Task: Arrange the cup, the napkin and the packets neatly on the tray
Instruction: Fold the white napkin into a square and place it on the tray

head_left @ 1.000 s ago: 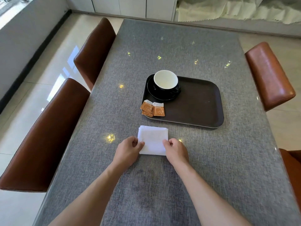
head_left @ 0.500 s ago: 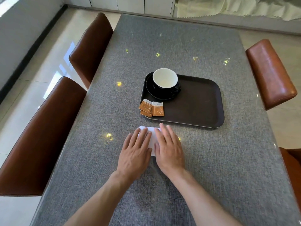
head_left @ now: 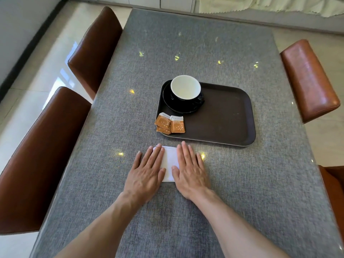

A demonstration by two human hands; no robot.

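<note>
Napkin: a folded white napkin lies flat on the grey table, just short of the near rim of the brown tray and not yet on it; most of it is hidden under the hands.
Hands: the left hand and right hand both lie palm-down with fingers spread wide, pressing the napkin at either side and gripping nothing.
Handling, as I judge it: thin, soft and very light, so it will flop and unfold if lifted by one corner. Best pinched at two opposite edges, or slid toward the tray and then lifted over the rim.
Cup: a black cup with a white inside stands on a black saucer at the tray's far left corner. Likely ceramic, so fragile.
Packets: orange packets overlap at the tray's near left corner, one poking over the rim. Light, flat and probably slick.
</note>
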